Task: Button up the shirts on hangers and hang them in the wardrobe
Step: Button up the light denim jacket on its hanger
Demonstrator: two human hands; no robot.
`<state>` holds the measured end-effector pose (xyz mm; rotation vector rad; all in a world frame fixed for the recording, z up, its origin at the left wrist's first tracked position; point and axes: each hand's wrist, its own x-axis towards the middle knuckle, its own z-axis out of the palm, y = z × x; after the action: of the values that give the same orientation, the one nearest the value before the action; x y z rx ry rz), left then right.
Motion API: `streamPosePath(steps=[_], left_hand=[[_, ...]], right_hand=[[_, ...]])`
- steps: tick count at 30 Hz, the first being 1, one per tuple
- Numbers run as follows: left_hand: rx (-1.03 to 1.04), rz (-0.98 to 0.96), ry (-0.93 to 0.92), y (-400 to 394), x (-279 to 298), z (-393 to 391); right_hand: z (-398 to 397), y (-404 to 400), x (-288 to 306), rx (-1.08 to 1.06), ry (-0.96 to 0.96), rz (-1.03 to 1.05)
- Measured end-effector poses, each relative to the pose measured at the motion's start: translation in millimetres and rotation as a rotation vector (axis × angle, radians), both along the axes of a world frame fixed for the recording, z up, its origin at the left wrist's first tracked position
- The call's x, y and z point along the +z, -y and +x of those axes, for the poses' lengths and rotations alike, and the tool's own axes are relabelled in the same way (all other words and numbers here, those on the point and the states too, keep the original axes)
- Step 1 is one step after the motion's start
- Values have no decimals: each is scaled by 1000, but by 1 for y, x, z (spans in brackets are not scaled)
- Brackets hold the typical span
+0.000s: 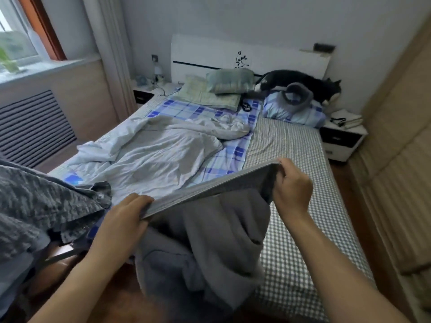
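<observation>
Two hands are seen at the foot of the bed (pixel 291 145), each gripping one end of the stretched edge of a grey garment (pixel 210 241). The left hand (pixel 123 217) is curled over the lower left end of that edge, with the fingers folded onto the fabric. The right hand (pixel 292 190) is closed in a fist around the upper right end, held higher than the left. The edge is pulled taut between the hands and runs diagonally upward to the right. The rest of the garment hangs loosely below the hands, partly over the checked sheet (pixel 286 229) and partly over the floor. No hanger can be made out in the folds.

A crumpled white quilt (pixel 151 155) lies on the left half of the bed, over a blue plaid sheet (pixel 186 110). Pillows (pixel 229 82) are stacked at the headboard (pixel 210 54). A black-and-white cat (pixel 303 81) lies beside them on a blue pillow (pixel 293 113). A nightstand (pixel 342 141) stands at the right of the bed. A grey patterned cloth (pixel 35 201) is heaped at the left edge. A window (pixel 18 33) is seen at upper left.
</observation>
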<state>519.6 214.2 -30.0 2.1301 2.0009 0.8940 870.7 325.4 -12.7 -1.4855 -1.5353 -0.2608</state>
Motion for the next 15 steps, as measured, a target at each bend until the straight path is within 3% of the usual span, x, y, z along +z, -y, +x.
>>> streamPosePath(steps=[4,6,11,13,15], left_hand=[[47,-49,-339,2,38,-46],[35,-64,-383,3,67,-52],[-124,-73,-46,-8,159,-36],[-286,-183,157,-12,198,-25],[-418,-160,215,-17,231,-17]], right_hand=[[-24,40,47,-194,163,144],[-23,61,65,-250,207,126],[-5,110,126,-458,183,-103],[9,130,160,-553,161,-57],[23,148,195,-645,140,6]])
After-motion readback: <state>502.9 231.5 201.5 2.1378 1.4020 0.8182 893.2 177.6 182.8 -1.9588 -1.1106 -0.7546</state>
